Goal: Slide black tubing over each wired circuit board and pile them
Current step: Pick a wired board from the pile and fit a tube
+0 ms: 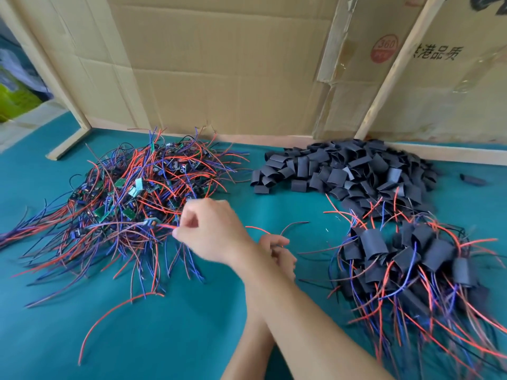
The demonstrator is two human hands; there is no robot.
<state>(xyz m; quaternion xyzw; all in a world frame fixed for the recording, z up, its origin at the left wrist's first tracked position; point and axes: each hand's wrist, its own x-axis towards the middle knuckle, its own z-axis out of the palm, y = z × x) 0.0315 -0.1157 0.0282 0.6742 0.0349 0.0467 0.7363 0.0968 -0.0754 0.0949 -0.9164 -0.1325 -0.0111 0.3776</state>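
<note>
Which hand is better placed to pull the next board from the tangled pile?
Probably the right hand: it pinches a red wire at the pile; the left hand lies farther off.

Teal table cover (178, 338); cardboard sheets (219, 64) behind — wooden strips (395, 64) across them.

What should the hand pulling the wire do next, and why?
Probably draw the right hand back to lift that wired board free of the tangled pile. Its fingers already pinch the board's red wire, and the board wears no black tubing yet. The empty sleeves wait on the far right.
</note>
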